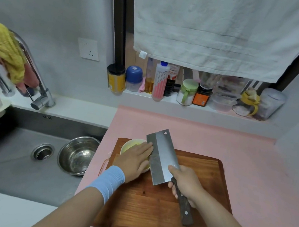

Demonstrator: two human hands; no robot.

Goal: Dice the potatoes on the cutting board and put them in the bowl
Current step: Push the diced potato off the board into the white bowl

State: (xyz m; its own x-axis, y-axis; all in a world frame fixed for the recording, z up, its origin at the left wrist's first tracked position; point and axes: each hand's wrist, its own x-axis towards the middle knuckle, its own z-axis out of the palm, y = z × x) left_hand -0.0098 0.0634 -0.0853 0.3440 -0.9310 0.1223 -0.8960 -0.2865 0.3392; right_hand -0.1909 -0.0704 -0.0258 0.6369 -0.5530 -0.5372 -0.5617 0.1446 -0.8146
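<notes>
**Desk:** What step is this?

**Me:** I am clearing the cleaver (pixel 165 154) over the bowl (pixel 122 148). By my reading, that is the transfer step. My right hand (pixel 185 184) is gripping the dark handle, fingers wrapped round it. My left hand (pixel 135 159) is lying flat, fingers straight and holding nothing, fingertips touching the blade.

**Desk:** Where are the potatoes?

**Me:** Pale yellow diced potato (pixel 134 142) is showing in the bowl. The bowl is sitting at the far left corner of the cutting board (pixel 150 209), mostly hidden under my left hand. No pieces are showing on the bare wood. Whether any are clinging to the blade beneath my palm, I cannot tell.

**Desk:** How is the cleaver lying?

**Me:** Its long axis is running from the handle, near me on the right, up and away leftward. The squared far end is pointing toward the back of the pink counter (pixel 236 148), broad face turned upward.

**Desk:** Next?

**Me:** I am judging it calls for a flat-handed wipe toward the bowl, fingers kept off the edge.
</notes>
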